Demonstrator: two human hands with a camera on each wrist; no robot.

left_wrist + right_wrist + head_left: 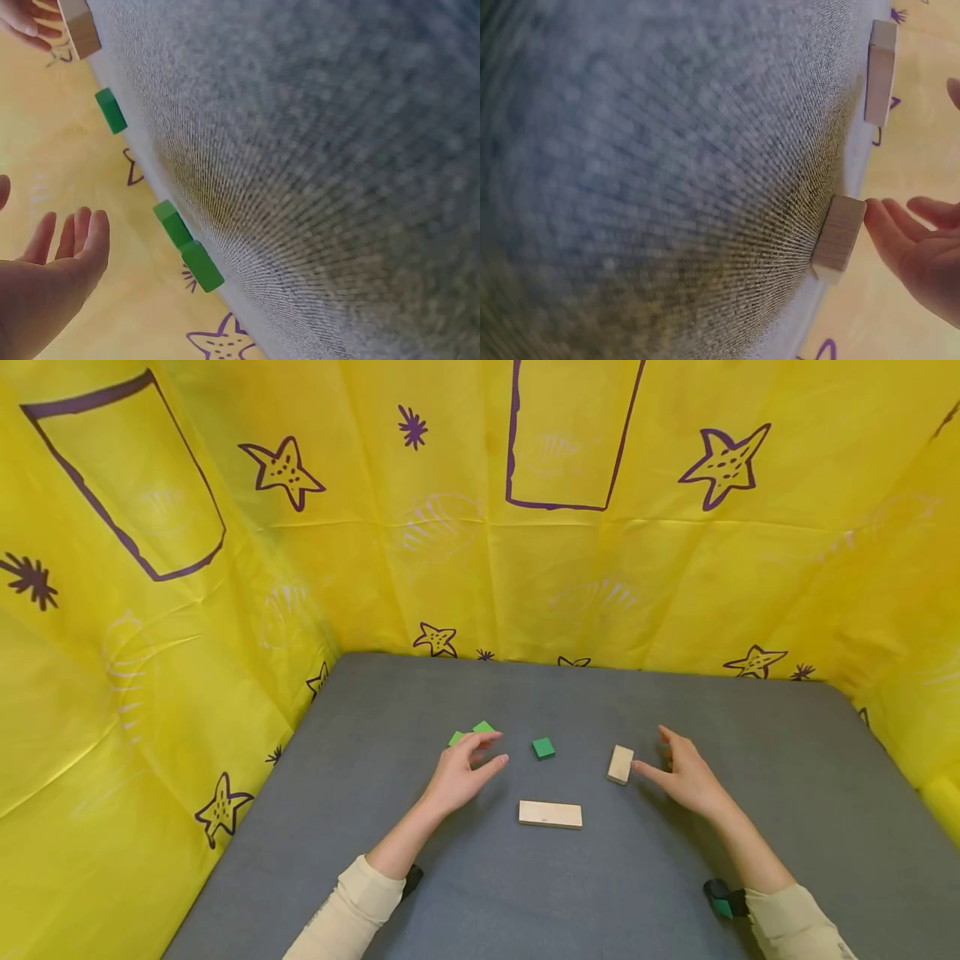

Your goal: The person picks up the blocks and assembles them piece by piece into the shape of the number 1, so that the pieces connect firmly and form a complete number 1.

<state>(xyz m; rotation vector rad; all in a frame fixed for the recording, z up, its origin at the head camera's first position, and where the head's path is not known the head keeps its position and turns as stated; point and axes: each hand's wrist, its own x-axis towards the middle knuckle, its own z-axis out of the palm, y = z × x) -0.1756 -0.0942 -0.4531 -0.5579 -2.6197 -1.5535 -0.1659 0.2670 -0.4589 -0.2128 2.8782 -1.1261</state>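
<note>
Bright yellow fabric [465, 593] hangs as walls on the left, far and right sides, closing in a grey table [585, 893] with rounded far corners. A horizontal crease crosses the far side, with soft vertical folds around it. Purple prints mark the cloth: dotted starfish [282, 472], spiky bursts [412, 427] and large cup-like outlines [555, 507], one at far left and one at far centre. Paler fish-like prints [438, 527] lie between them. The tabletop has a fine woven texture, and the light falls evenly, with faint shadows.
</note>
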